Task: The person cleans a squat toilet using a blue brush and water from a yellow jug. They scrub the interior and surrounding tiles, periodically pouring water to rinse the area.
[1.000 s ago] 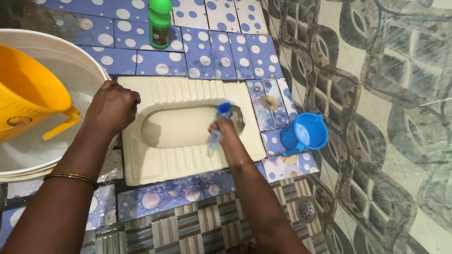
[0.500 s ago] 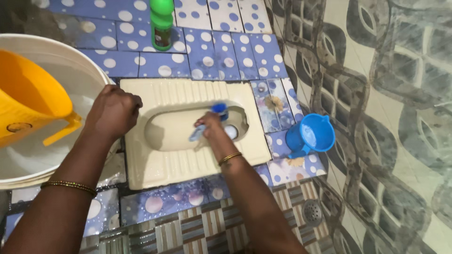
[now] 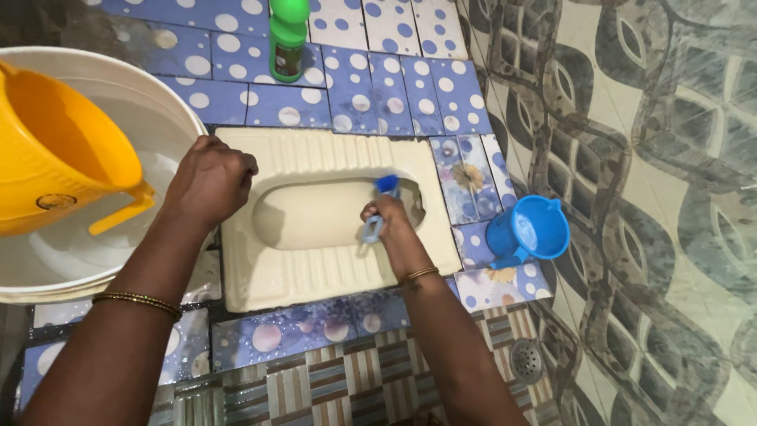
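The blue brush (image 3: pixel 380 203) sits in the grip of the right hand (image 3: pixel 389 222), over the far end of the bowl of the cream squat toilet pan (image 3: pixel 331 158). It is a small brush with a pale blue handle and a darker blue head; the head shows just beyond the knuckles, the handle end just below them. Its long axis runs nearly straight away from the person, head pointing toward the far wall, tilted slightly right. The right hand is closed around the handle. The left hand (image 3: pixel 209 180) is curled into a loose fist, resting on the pan's left rim, holding nothing that can be seen. Left of it stands a white tub (image 3: pixel 169 106) with a yellow jug (image 3: pixel 55 158) in it. A blue mug (image 3: pixel 530 231) stands right of the pan, a green bottle (image 3: pixel 289 35) beyond it.
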